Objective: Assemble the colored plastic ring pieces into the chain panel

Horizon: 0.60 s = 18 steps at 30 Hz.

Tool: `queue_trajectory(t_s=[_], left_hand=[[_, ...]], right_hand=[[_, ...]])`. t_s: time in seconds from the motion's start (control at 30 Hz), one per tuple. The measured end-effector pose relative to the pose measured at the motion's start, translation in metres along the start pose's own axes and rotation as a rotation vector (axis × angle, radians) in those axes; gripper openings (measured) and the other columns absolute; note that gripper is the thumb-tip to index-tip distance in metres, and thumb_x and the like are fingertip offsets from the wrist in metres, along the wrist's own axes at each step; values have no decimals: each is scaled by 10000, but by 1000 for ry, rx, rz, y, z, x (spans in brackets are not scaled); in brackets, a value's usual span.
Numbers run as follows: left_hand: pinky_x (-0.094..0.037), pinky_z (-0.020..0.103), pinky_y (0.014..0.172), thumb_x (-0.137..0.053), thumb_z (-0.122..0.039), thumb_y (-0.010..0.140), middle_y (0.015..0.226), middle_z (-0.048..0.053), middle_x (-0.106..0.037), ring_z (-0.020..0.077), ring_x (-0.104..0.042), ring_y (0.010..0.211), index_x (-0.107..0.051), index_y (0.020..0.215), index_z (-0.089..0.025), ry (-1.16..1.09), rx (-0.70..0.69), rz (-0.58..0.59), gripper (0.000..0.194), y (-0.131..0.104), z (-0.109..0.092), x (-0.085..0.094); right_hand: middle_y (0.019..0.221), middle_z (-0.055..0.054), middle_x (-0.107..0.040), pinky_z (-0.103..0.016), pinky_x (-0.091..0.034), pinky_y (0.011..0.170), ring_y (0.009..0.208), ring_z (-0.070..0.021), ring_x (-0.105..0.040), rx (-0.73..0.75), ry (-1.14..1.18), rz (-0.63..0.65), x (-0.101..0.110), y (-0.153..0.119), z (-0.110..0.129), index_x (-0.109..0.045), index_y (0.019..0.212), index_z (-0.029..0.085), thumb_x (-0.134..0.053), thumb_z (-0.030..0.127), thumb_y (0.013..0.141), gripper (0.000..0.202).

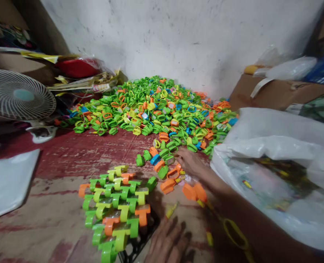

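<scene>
Dozens of bright plastic pieces (116, 200) stand in rows beside the left hand (167, 239), open with fingers loosely spread near a yellow stick (171, 210). The right hand (191, 161) is at the front of a larger pile (151, 113); whether it grips anything cannot be told.

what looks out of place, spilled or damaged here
The mostly green heap of small plastic pieces by the smudged white wall looks spilled, with colours mixed, though it may be left so on purpose. The flat red work surface shows pale scuffs. A small yellow plastic stick lies loose just beyond the left hand.
</scene>
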State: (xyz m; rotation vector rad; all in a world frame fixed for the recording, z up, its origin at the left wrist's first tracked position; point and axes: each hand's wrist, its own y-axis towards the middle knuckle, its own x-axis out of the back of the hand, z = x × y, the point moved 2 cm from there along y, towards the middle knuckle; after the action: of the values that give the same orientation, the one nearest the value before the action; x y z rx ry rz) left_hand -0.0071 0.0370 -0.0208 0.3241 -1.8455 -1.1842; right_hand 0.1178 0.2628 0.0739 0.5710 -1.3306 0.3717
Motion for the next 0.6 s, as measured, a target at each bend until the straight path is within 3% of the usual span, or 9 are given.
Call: queue_trajectory(t_s=[0.13,0.27,0.37,0.5,0.6], left_hand=[[-591,237,877,-418,-221,991,1026,31,-749,158,-708,989,-641,1114,-229,-100,257,26,255,28,13,4],[-571,242,924,-426,-196,978,1152,58,-711,163,-689,1049,-567,1254,-240,-310,336,113,313,47,17,4],[-578,245,917,-492,-206,964,1234,73,-674,183,-672,1092,-498,1335,-257,-506,480,126,374,64,14,2],[-583,298,929,-524,-362,980,1348,106,-599,226,-619,1186,-376,1427,-258,-900,937,-10,482,94,2,-8],[-587,278,883,-626,-481,901,1298,110,-631,244,-634,1155,-488,1350,-218,-1047,1112,0,539,114,-10,-18]], right_hand=[[933,-93,-688,-258,-420,729,864,-210,-630,58,-51,110,-17,31,-7,-697,937,140,-623,74,847,134],[951,-95,-670,-276,-424,778,899,-212,-613,104,-83,111,-15,19,-10,-698,907,151,-579,81,886,139],[1060,-127,-641,-344,-425,853,981,-249,-585,114,-97,34,1,-15,-8,-692,963,150,-519,103,921,184],[1137,-115,-641,-389,-444,887,1034,-262,-581,184,33,-271,18,-80,9,-669,1076,178,-468,137,949,241],[1049,-118,-669,-396,-465,864,984,-253,-606,161,79,-487,26,-126,31,-644,1130,163,-419,127,975,275]])
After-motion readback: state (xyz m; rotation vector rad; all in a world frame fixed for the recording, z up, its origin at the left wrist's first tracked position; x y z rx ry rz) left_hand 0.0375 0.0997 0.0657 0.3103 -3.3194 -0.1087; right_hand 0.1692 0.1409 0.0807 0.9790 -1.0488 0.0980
